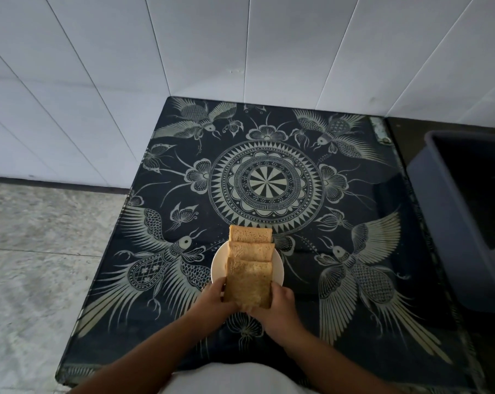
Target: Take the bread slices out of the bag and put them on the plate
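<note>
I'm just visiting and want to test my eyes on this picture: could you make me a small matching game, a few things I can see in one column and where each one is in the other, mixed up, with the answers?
Things:
1. nearest bread slice
2. plate
3. grey bin
4. farthest bread slice

Places:
A. beside the patterned table, at its right edge
B. held between the left hand and the right hand
C. on the table, under the bread
D. at the far end of the row, hanging over the plate's far rim

Pairs: 1-B, 2-C, 3-A, 4-D
</note>
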Demonstrator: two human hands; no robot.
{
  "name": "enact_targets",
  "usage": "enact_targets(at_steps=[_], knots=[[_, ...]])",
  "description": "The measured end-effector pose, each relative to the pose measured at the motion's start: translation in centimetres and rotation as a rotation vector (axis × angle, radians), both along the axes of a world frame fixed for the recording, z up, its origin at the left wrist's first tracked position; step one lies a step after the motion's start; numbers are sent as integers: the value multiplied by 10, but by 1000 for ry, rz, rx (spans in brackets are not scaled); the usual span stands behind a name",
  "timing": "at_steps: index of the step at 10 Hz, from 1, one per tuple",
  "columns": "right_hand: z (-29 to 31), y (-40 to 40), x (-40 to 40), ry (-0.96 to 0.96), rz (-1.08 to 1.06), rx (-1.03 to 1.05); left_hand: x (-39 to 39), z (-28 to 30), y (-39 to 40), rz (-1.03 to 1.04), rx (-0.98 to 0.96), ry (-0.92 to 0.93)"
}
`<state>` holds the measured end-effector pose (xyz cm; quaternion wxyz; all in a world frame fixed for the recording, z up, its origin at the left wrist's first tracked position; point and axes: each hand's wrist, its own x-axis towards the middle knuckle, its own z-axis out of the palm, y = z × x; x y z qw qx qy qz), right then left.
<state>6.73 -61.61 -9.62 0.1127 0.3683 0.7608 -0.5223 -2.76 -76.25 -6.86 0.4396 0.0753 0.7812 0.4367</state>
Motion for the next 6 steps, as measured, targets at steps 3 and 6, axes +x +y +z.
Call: enact_targets(at_steps=[3, 6], knots=[[-2, -2, 7, 5, 28, 46, 10, -1, -3, -53, -65, 5], [3, 0, 11, -46, 52, 121, 14, -4, -7, -109, -177, 139]])
